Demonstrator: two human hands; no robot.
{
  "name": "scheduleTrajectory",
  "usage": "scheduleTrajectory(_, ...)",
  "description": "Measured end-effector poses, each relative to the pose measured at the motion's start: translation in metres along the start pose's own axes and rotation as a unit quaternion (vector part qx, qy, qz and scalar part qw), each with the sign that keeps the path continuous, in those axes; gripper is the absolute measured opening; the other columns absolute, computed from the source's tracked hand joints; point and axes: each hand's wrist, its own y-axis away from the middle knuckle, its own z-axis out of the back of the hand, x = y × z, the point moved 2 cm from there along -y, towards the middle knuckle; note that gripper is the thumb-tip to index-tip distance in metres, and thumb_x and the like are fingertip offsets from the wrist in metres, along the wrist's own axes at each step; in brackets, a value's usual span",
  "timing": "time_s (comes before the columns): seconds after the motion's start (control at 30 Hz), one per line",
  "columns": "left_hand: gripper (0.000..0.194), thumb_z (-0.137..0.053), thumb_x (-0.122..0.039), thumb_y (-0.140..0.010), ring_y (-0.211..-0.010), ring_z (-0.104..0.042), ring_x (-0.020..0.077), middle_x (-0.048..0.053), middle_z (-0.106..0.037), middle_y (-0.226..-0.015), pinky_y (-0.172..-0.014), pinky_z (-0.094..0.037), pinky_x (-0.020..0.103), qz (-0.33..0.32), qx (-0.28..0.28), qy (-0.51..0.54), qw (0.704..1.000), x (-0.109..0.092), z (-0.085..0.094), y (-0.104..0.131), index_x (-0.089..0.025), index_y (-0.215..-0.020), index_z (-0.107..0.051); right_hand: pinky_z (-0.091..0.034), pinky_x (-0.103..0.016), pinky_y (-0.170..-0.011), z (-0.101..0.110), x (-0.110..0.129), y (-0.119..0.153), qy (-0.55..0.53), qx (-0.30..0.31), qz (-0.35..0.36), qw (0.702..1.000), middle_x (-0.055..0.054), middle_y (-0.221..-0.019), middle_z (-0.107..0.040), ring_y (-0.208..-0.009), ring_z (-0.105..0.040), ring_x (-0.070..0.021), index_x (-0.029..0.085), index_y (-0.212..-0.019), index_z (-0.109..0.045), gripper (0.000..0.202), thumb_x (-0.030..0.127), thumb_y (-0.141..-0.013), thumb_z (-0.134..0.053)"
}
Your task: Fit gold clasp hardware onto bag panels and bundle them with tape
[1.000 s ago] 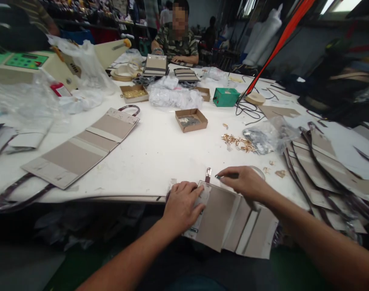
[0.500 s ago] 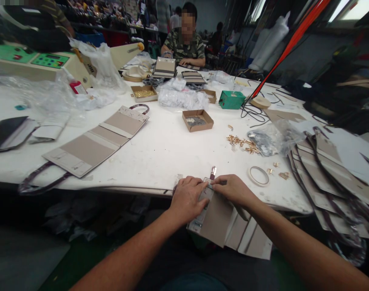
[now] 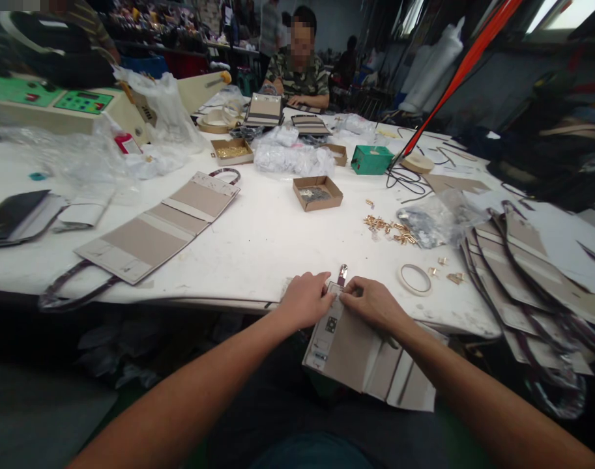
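A taupe and grey bag panel (image 3: 350,352) lies over the table's front edge and hangs toward my lap. From its top end a dark strap tab with a shiny metal tip (image 3: 343,275) points away from me. My left hand (image 3: 307,298) is at the panel's upper left corner, thumb and fingertips bent together there; anything between them is too small to tell. On the other side of the tab, my right hand (image 3: 370,301) pinches at the panel's top edge. A small dark square fitting (image 3: 331,324) shows on the panel's pale strip.
Another opened panel with handles (image 3: 150,238) lies left. Ahead are a cardboard box of metal pieces (image 3: 317,194) and gold fittings (image 3: 390,228). A tape roll (image 3: 415,279) and stacked panels (image 3: 526,293) are right. A person (image 3: 300,71) sits across the table.
My left hand has moved up and drawn its fingers in, uncovering the dark square fitting on the panel. My right hand stays near the tab.
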Motion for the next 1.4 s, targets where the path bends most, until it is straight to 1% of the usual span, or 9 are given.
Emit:
scheduleTrajectory(0.13,0.032,-0.061,-0.041,-0.090,-0.102,-0.071,0.0318,0.013,-0.077,-0.108,-0.085,-0.052,0.038,0.033,0.083,0.015,0.996,-0.008,0.012,-0.025,-0.019,-0.109,-0.075,-0.037,-0.027,-0.062,-0.001,-0.004,0.003,-0.017,-0.010,-0.001,1.000,0.001,-0.071,-0.069,-0.068,-0.061,-0.0167,0.022,-0.078,-0.068,0.014,0.035,-0.083,-0.067)
scheduleTrajectory(0.3,0.020,-0.061,-0.033,-0.088,-0.057,-0.070,0.0203,0.003,-0.070,-0.062,-0.058,-0.050,0.026,0.057,0.189,0.078,0.977,-0.012,0.009,-0.038,-0.017,-0.089,-0.074,-0.036,-0.026,-0.058,-0.003,-0.013,0.002,-0.034,-0.011,0.004,0.999,0.000,-0.071,-0.070,-0.065,-0.060,-0.0159,0.021,-0.078,-0.071,0.015,0.036,-0.082,-0.070)
scheduleTrajectory(0.4,0.020,-0.061,-0.032,-0.090,-0.049,-0.065,0.0159,0.001,-0.067,-0.060,-0.051,-0.047,0.023,0.071,0.201,0.121,0.969,-0.008,0.003,-0.040,-0.016,-0.086,-0.073,-0.037,-0.025,-0.057,0.007,-0.012,0.006,-0.080,-0.018,0.021,0.996,0.001,-0.068,-0.069,-0.062,-0.060,-0.0153,0.021,-0.076,-0.071,0.017,0.037,-0.081,-0.073)
scheduleTrajectory(0.47,0.020,-0.061,-0.031,-0.090,-0.046,-0.061,0.0138,0.000,-0.066,-0.061,-0.049,-0.045,0.022,0.083,0.194,0.145,0.967,-0.004,-0.001,-0.042,-0.015,-0.085,-0.073,-0.039,-0.025,-0.054,0.020,-0.008,0.012,-0.153,-0.070,0.041,0.985,0.002,-0.062,-0.065,-0.057,-0.057,-0.0146,0.021,-0.075,-0.069,0.022,0.040,-0.082,-0.075)
scheduleTrajectory(0.63,0.018,-0.064,-0.029,-0.090,-0.043,-0.055,0.0112,0.000,-0.066,-0.063,-0.047,-0.043,0.022,0.109,0.186,0.189,0.958,0.001,-0.007,-0.048,-0.014,-0.088,-0.073,-0.043,-0.026,-0.052,0.030,-0.001,0.025,-0.377,-0.257,0.134,0.880,0.004,-0.058,-0.058,-0.050,-0.054,-0.0131,0.021,-0.077,-0.062,0.033,0.049,-0.093,-0.069)
scheduleTrajectory(0.9,0.015,-0.068,-0.029,-0.087,-0.042,-0.057,0.0126,0.001,-0.067,-0.063,-0.048,-0.043,0.024,0.105,0.172,0.207,0.957,0.004,-0.010,-0.046,-0.015,-0.088,-0.073,-0.037,-0.025,-0.044,0.020,0.013,0.016,-0.607,-0.276,0.174,0.725,0.008,-0.052,-0.039,-0.041,-0.037,-0.0083,0.022,-0.060,-0.043,0.044,0.038,-0.093,-0.066)
scheduleTrajectory(1.13,0.020,-0.069,-0.033,-0.087,-0.046,-0.058,0.0128,0.001,-0.067,-0.062,-0.050,-0.044,0.024,0.102,0.163,0.218,0.957,0.009,-0.012,-0.045,-0.015,-0.090,-0.075,-0.036,-0.026,-0.044,0.011,0.041,0.004,-0.552,-0.202,0.203,0.783,0.006,-0.051,-0.041,-0.043,-0.042,-0.0094,0.022,-0.059,-0.047,0.042,0.034,-0.094,-0.065)
scheduleTrajectory(1.23,0.020,-0.068,-0.033,-0.087,-0.047,-0.060,0.0140,0.002,-0.068,-0.062,-0.049,-0.045,0.025,0.097,0.173,0.235,0.952,0.011,-0.012,-0.046,-0.014,-0.089,-0.075,-0.034,-0.026,-0.042,0.012,0.043,0.004,-0.548,-0.201,0.219,0.782,0.006,-0.051,-0.039,-0.042,-0.039,-0.0093,0.023,-0.059,-0.047,0.040,0.032,-0.093,-0.065)
scheduleTrajectory(1.4,0.020,-0.067,-0.032,-0.089,-0.047,-0.063,0.0155,0.002,-0.066,-0.059,-0.049,-0.049,0.025,0.110,0.209,0.267,0.934,0.013,-0.010,-0.047,-0.014,-0.087,-0.074,-0.034,-0.026,-0.043,0.004,0.038,-0.005,-0.515,-0.178,0.186,0.818,0.006,-0.050,-0.040,-0.043,-0.040,-0.0097,0.023,-0.059,-0.045,0.041,0.031,-0.093,-0.065)
